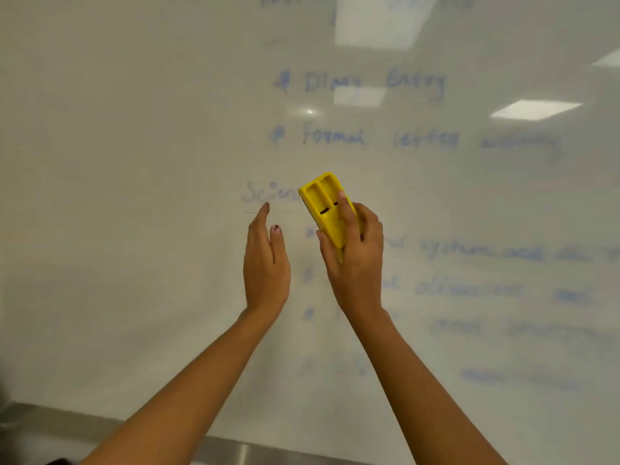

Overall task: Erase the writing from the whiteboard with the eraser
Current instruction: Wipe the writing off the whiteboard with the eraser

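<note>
one whiteboard (134,162) fills the view: a flat, glossy, white surface. it shows four pale rectangular reflections (535,110). one grey metal ledge (235,451) with a brushed finish runs along its lower edge.

blue writing (375,83) remains on the right half of the board. count: one cut-off line at the top edge, two bulleted lines below it, one underlined heading at centre, four blurred lines at lower right. most words are too blurred to read.

one eraser (323,203) is present: a yellow, hard plastic block, oblong with rounded corners, with two long recessed channels on its back. a dark strip shows along its left edge. it stands tilted in front of the board at centre and covers the end of the heading. contact with the board cannot be confirmed.

two bare hands are raised. the right hand (355,260) grasps the lower end of the eraser, its fingers (345,209) wrapped over the back. the left hand (266,263) is just left of the eraser, apart from it, fingers (260,219) straight and released, holding nothing.
</note>
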